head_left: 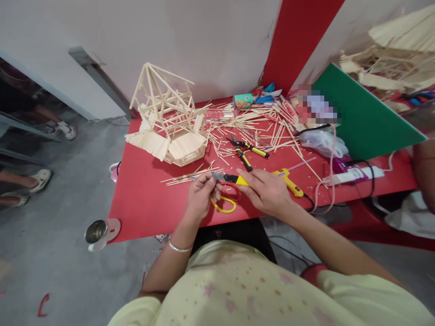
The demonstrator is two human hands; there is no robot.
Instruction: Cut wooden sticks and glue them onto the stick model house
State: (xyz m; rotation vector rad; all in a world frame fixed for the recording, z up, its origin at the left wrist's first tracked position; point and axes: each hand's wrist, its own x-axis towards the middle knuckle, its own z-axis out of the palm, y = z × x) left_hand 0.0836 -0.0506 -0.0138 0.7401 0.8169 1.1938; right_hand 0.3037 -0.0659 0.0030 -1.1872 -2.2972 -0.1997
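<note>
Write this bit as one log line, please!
right hand: holding yellow-black knife | left hand: close to blade | scissors: by left hand | stick model: on red table

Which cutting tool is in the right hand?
The yellow-handled knife, gripped in the right hand, blade toward the left hand. The scissors' handles show beside that hand; the pruners lie on the table.

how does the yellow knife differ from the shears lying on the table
The knife is held in the right hand, while the shears lie on the red table. The knife has one straight body; the shears have two handles, spread apart. Both show yellow and black, with grey blades.
</note>
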